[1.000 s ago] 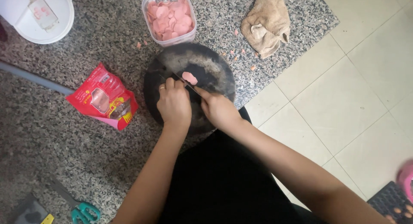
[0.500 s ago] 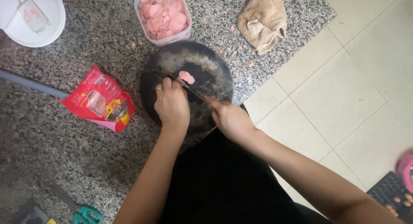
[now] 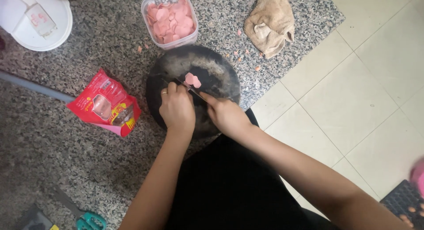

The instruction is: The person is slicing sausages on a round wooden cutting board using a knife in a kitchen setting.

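Observation:
A round black cutting board [image 3: 216, 66] lies on the speckled granite counter [image 3: 66, 146]. My left hand [image 3: 176, 108] rests curled on the board, pressing down on something hidden under the fingers. My right hand [image 3: 227, 115] grips a knife [image 3: 187, 86] whose blade points toward the far left across the board. A couple of pink sausage slices [image 3: 193, 79] lie just beyond the blade. Behind the board stands a clear plastic tub [image 3: 170, 19] full of pink slices.
A red sausage packet [image 3: 104, 104] lies left of the board. A beige cloth [image 3: 270, 21] sits at the counter's far right corner. A white lid [image 3: 37, 22] is at the far left, teal-handled scissors [image 3: 90, 221] near the front edge. Tiled floor lies to the right.
The view has shifted slightly. My right hand has drawn the knife a little back toward me, and the cut slices now lie free beyond the blade.

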